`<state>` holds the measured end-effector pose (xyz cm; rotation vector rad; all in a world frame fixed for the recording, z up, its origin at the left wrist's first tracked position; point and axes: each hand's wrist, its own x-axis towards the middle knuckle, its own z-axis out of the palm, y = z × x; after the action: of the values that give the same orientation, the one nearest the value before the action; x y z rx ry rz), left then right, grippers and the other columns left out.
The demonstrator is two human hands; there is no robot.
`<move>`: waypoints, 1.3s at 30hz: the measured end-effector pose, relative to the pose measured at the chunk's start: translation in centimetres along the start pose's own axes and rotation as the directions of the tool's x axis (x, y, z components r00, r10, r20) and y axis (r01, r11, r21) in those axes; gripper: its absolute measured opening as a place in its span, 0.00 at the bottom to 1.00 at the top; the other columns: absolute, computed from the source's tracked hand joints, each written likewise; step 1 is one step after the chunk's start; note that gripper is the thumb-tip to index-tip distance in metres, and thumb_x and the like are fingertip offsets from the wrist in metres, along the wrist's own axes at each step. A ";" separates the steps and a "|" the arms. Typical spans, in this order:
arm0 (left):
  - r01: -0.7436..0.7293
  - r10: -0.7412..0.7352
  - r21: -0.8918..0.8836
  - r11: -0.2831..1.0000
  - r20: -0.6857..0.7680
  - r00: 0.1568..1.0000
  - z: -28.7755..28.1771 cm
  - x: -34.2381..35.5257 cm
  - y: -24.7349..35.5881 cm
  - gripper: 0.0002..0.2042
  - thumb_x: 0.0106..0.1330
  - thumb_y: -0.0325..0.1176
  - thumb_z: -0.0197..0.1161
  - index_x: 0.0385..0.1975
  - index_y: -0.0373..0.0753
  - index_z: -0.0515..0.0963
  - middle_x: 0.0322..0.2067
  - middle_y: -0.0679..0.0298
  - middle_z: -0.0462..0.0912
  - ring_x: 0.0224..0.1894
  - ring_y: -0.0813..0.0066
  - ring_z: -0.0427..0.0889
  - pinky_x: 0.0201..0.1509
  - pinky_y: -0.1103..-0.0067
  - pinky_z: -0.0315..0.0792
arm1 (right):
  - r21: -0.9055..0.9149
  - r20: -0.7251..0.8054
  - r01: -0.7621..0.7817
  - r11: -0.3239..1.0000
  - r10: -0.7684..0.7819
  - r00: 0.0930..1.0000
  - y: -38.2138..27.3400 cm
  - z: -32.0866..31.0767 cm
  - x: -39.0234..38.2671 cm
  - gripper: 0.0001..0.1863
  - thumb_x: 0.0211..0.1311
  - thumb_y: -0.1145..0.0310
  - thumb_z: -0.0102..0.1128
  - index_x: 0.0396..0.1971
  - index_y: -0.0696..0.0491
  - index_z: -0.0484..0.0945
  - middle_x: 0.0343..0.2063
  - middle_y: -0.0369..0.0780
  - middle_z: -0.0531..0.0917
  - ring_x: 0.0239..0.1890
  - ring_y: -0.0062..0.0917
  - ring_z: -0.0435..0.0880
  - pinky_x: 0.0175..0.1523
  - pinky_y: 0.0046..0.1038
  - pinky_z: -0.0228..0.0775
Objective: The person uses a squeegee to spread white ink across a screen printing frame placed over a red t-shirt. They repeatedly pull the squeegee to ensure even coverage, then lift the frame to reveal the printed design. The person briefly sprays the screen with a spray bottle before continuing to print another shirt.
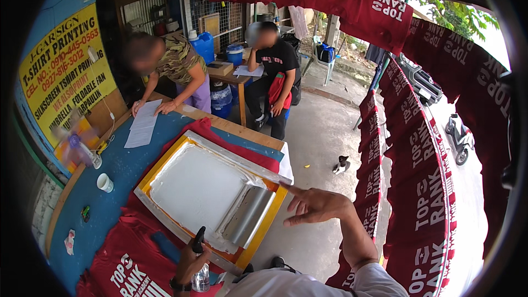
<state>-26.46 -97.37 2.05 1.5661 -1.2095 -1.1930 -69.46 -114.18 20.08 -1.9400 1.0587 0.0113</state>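
My left hand is closed around what looks like a spray bottle, with a black head above the fist and a clear body below. It is beside the near edge of a silkscreen frame. White ink coats the mesh, and a grey squeegee lies along the right side inside the frame. My right hand hovers past the frame's right corner, holding nothing, its index finger stretched toward that corner and the others partly curled. A printed red shirt lies left of my left hand.
The blue table carries a white cup, papers and a blurred small fan. One person leans over the papers; another sits beyond. Red printed cloths hang at right. A cat is on the floor.
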 end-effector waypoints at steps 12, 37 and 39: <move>0.036 -0.037 -0.018 0.999 -0.037 0.999 -0.3 -1.5 0.9 0.15 0.73 0.31 0.73 0.52 0.32 0.78 0.40 0.63 0.85 0.30 0.79 0.88 0.32 0.78 0.86 | -0.073 -0.121 -0.015 0.997 0.006 0.993 4.7 -3.2 1.1 0.80 0.43 0.24 0.84 0.88 0.50 0.47 0.85 0.57 0.54 0.86 0.51 0.58 0.87 0.47 0.54; 0.017 -0.016 0.029 0.999 -0.058 0.998 -0.6 -1.0 0.8 0.13 0.77 0.36 0.70 0.51 0.33 0.79 0.32 0.67 0.84 0.25 0.79 0.88 0.29 0.80 0.82 | -0.416 -0.145 -0.158 0.896 0.106 0.984 4.3 2.5 4.7 0.76 0.50 0.23 0.78 0.86 0.57 0.50 0.83 0.56 0.60 0.87 0.48 0.54 0.89 0.42 0.48; 0.044 -0.043 0.006 0.999 -0.064 0.997 -0.8 -1.3 0.9 0.11 0.76 0.35 0.71 0.45 0.35 0.78 0.33 0.66 0.84 0.26 0.78 0.88 0.30 0.80 0.83 | -0.239 -0.034 -0.081 0.968 0.074 0.997 4.9 2.8 4.5 0.75 0.50 0.23 0.78 0.86 0.56 0.51 0.83 0.56 0.61 0.86 0.47 0.58 0.88 0.42 0.51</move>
<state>-25.99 -96.23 3.35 1.6314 -1.1452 -1.1581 -68.90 -116.31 13.25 -2.1176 1.1950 0.1664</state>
